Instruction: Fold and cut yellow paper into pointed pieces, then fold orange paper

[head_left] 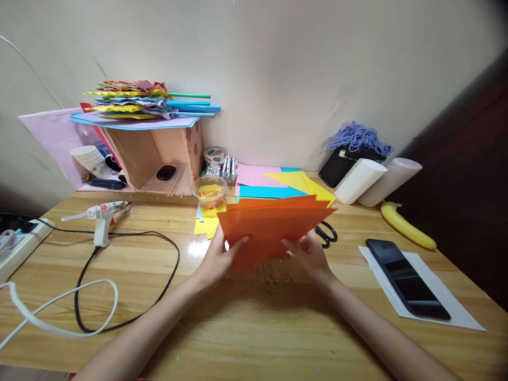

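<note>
Several sheets of orange paper [273, 227] are held up above the wooden table, slightly fanned at their top edges. My left hand [222, 254] grips their left side, thumb on the near face and fingers behind. On the right side my right hand [311, 256] pinches the same sheets, its fingers partly hidden. Black scissor handles [327, 234] show just past my right hand. Behind the orange sheets lie pink paper [257, 174], blue paper [273, 191] and yellow paper [305, 182].
A glue gun [102, 219] with a looping cord stands left, near a power strip [24, 246]. A clear bowl [209, 191] holds paper scraps. An open box [148, 156] carries paper flowers [130, 100]. To the right are a phone [407, 278], a banana [407, 226] and paper rolls [361, 180].
</note>
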A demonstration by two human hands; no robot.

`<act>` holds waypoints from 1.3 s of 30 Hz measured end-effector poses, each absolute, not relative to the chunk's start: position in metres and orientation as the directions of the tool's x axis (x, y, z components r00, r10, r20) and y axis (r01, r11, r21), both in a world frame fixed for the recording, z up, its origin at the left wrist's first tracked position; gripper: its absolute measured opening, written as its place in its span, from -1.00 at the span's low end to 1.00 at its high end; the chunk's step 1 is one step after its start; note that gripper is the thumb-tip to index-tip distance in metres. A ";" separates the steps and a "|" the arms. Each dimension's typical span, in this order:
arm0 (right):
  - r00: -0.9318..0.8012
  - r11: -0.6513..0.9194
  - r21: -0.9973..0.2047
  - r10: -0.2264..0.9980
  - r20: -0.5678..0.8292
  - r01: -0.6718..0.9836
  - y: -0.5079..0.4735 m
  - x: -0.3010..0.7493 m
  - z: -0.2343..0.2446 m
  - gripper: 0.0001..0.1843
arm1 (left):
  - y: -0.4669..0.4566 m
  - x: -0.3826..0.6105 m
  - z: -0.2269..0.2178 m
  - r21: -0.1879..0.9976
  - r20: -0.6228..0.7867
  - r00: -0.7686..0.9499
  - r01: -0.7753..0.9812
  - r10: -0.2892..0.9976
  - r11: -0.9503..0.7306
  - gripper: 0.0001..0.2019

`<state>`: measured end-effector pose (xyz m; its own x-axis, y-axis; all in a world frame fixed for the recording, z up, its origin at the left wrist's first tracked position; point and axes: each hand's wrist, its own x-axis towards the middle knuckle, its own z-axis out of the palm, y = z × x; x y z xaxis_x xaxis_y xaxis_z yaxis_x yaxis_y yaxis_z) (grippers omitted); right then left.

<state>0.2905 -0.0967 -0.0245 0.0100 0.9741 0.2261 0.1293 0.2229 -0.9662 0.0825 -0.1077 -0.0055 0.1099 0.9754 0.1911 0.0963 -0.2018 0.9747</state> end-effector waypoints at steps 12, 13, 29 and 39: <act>0.009 0.148 -0.989 0.989 0.148 -0.027 -0.093 0.301 -0.019 -0.64 | -0.107 0.080 0.001 0.984 0.172 0.243 -0.002 0.955 -0.177 -0.70; 0.056 0.127 -0.990 0.991 0.124 -0.053 -0.091 0.304 -0.019 -0.63 | -0.107 0.081 0.000 0.984 0.164 0.246 0.030 0.955 -0.177 -0.72; -0.058 0.064 -0.998 0.996 0.062 0.023 -0.064 0.344 -0.026 -0.62 | -0.078 0.037 0.006 0.849 0.236 0.174 0.441 0.956 -0.290 -0.80; -0.246 0.068 -0.947 0.969 -0.011 0.313 -0.077 0.321 -0.038 -0.70 | -0.081 0.052 -0.009 0.985 0.121 0.049 0.115 0.991 -0.126 -0.65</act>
